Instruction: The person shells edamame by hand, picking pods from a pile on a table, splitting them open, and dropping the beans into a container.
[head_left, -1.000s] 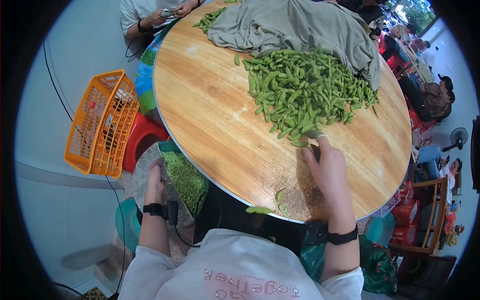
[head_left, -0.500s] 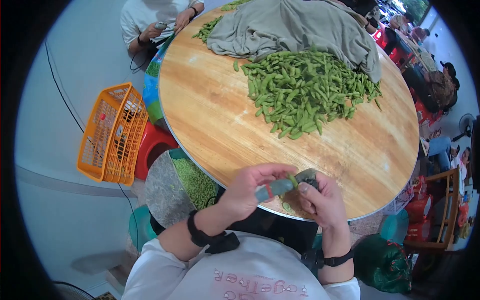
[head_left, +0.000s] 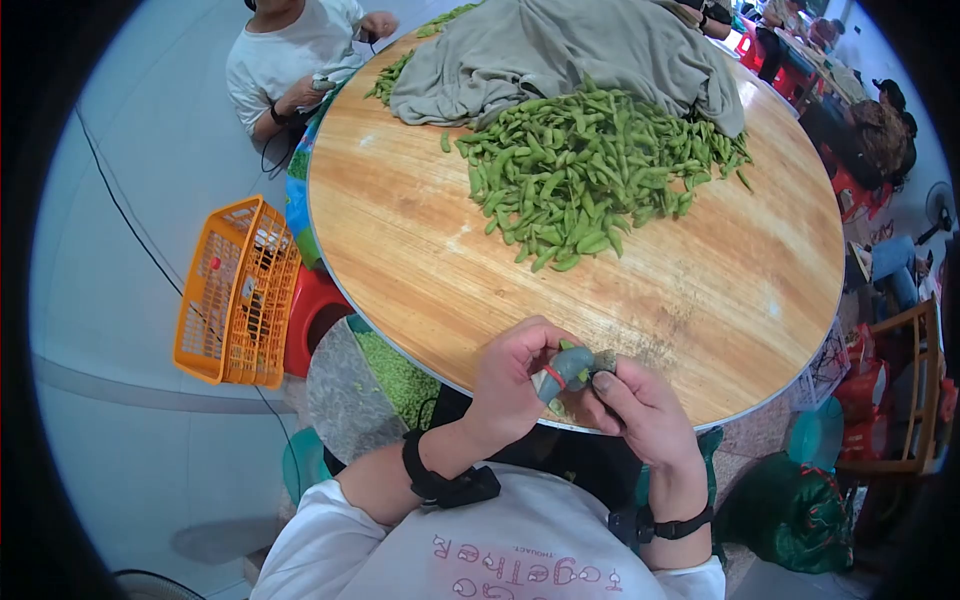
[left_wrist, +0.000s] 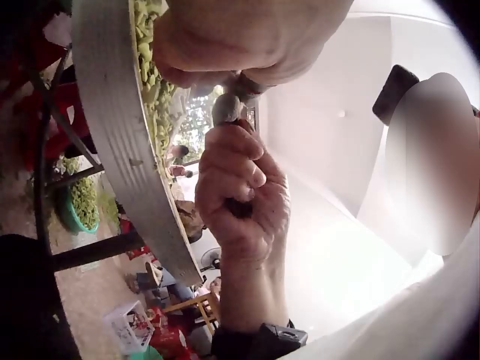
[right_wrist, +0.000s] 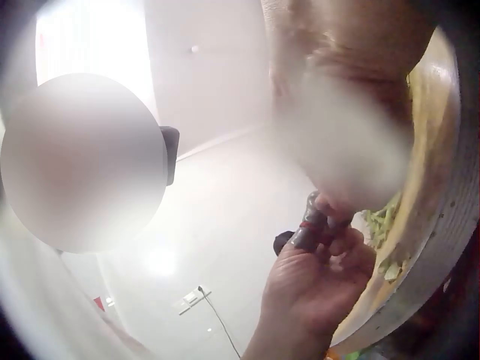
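In the head view my left hand (head_left: 510, 385) and right hand (head_left: 645, 405) meet over the table's near edge. A green edamame pod (head_left: 566, 346) is pinched between them, mostly hidden by the fingers. A grey cover (head_left: 572, 366) with a red band sits on the left thumb; the right wrist view shows this cover (right_wrist: 309, 225) too. On a right fingertip is another dark grey cover (head_left: 604, 360). The left wrist view shows the right hand (left_wrist: 240, 180) with its fingers curled. Ahead lies a large heap of edamame pods (head_left: 570, 180).
A grey-green cloth (head_left: 560, 50) covers the heap's far part on the round wooden table (head_left: 390, 230). Shelled beans (head_left: 400, 375) lie in a container at lower left, beside an orange crate (head_left: 235, 290) and red stool (head_left: 318, 300). Another person (head_left: 290, 70) sits at far left.
My right hand has come back from the heap to the near edge. My left hand has risen from the bean container to meet it, and both now work on a pod.
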